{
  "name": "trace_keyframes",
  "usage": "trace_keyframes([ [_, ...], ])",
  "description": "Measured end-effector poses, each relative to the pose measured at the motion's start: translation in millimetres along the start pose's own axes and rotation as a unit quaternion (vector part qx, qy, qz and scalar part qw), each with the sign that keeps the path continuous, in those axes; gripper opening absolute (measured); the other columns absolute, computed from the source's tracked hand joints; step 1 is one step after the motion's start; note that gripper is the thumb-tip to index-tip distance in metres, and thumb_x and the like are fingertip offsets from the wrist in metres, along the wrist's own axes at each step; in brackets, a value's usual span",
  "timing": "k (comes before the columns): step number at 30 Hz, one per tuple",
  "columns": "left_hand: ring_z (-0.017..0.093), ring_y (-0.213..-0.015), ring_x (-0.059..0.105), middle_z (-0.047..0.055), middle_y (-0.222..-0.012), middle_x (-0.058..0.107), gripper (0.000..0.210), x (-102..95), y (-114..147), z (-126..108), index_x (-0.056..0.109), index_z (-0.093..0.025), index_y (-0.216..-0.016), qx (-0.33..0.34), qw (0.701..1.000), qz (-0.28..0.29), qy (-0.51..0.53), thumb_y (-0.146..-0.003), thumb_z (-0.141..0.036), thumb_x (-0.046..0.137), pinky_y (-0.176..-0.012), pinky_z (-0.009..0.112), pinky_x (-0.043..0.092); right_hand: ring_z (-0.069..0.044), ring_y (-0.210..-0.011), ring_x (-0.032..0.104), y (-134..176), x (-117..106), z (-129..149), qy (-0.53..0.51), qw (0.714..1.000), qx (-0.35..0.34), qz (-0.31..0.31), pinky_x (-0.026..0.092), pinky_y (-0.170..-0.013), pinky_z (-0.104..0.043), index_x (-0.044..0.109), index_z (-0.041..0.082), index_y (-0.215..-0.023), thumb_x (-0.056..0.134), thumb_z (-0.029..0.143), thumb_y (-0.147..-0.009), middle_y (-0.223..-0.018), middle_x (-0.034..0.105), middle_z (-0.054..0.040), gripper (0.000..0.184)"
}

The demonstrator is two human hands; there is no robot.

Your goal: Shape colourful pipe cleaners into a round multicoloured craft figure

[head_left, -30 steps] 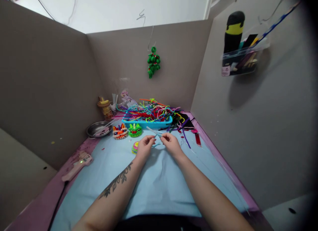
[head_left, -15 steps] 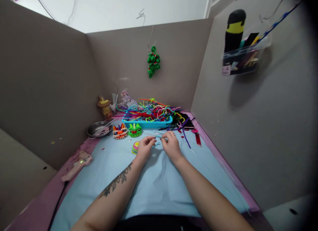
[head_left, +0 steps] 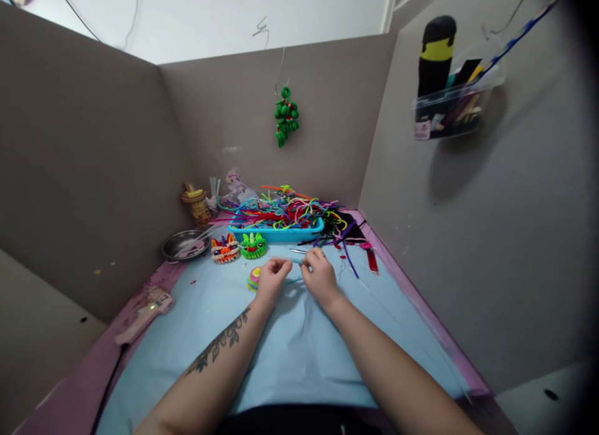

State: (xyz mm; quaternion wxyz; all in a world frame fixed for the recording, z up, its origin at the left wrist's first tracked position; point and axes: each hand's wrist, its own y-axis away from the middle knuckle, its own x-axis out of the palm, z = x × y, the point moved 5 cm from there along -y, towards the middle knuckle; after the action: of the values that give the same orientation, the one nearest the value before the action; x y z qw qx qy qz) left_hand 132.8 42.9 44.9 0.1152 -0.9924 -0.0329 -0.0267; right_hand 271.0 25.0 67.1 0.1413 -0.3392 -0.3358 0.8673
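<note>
Between my two hands runs a light blue pipe cleaner (head_left: 296, 261), its middle looking coiled and a loose tail trailing below. My left hand (head_left: 274, 278) pinches one end of it with thumb and fingertips. The other end is gripped by my right hand (head_left: 320, 274), whose fingers are curled over it. A thin pointed metal tool (head_left: 297, 251) shows just beyond my right fingers; whether they touch it I cannot tell. Left of my left hand lies a round yellow, pink and green piece (head_left: 254, 278), partly hidden by that hand.
A blue tray (head_left: 276, 234) heaped with coloured pipe cleaners stands at the back. Beside it sit a green animal figure (head_left: 253, 246), an orange one (head_left: 225, 249) and a metal bowl (head_left: 185, 245). A glue gun (head_left: 146, 316) lies left, on the pink edge. Grey panels surround the table.
The light blue piece between my hands has dropped slightly and shows a different angle. My right hand has shifted a little to the left. The view has moved slightly.
</note>
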Motion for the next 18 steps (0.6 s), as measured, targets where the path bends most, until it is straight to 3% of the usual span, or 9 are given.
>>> trace_keyframes([
  [6,0.011,-0.053,0.046,-0.003,-0.054,0.053,0.025,-4.9,-2,0,0.059,-0.016,-0.062,-0.012,0.998,-0.044,-0.035,-0.066,-0.040,0.065,-0.055,0.023,0.036,-0.019,-0.083,0.053,2,4,4,-0.005,1.000,-0.011,0.021,0.044,-0.073,-0.029,0.053,0.020,-0.081,0.047,0.010,-0.073,-0.091,0.053,-0.0062,0.014],
  [11,0.011,-0.058,0.048,-0.002,-0.059,0.055,0.027,-3.6,-4,2,0.060,-0.015,-0.067,0.005,0.999,-0.018,-0.040,-0.069,-0.042,0.062,-0.058,0.023,0.037,-0.016,-0.073,0.055,2,10,-2,-0.064,0.995,0.037,0.064,0.046,-0.065,-0.027,0.054,0.019,-0.099,0.055,0.023,-0.074,-0.093,0.057,-0.0054,0.026],
  [14,0.012,-0.064,0.050,0.000,-0.065,0.057,0.026,-1.8,-4,0,0.059,-0.014,-0.067,0.034,0.998,0.000,-0.044,-0.071,-0.040,0.060,-0.063,0.024,0.038,-0.017,-0.074,0.056,2,14,-3,-0.071,0.992,0.035,0.094,0.045,-0.066,-0.027,0.059,0.020,-0.091,0.049,0.026,-0.080,-0.088,0.060,-0.0051,0.016],
  [18,0.013,-0.070,0.051,0.001,-0.072,0.058,0.023,0.1,-3,-3,0.057,-0.015,-0.069,0.060,0.998,0.022,-0.027,-0.073,-0.038,0.059,-0.067,0.024,0.039,-0.018,-0.078,0.057,0,15,-4,-0.076,0.991,0.025,0.109,0.043,-0.070,-0.028,0.061,0.020,-0.080,0.043,0.023,-0.083,-0.079,0.062,-0.0043,0.019],
])
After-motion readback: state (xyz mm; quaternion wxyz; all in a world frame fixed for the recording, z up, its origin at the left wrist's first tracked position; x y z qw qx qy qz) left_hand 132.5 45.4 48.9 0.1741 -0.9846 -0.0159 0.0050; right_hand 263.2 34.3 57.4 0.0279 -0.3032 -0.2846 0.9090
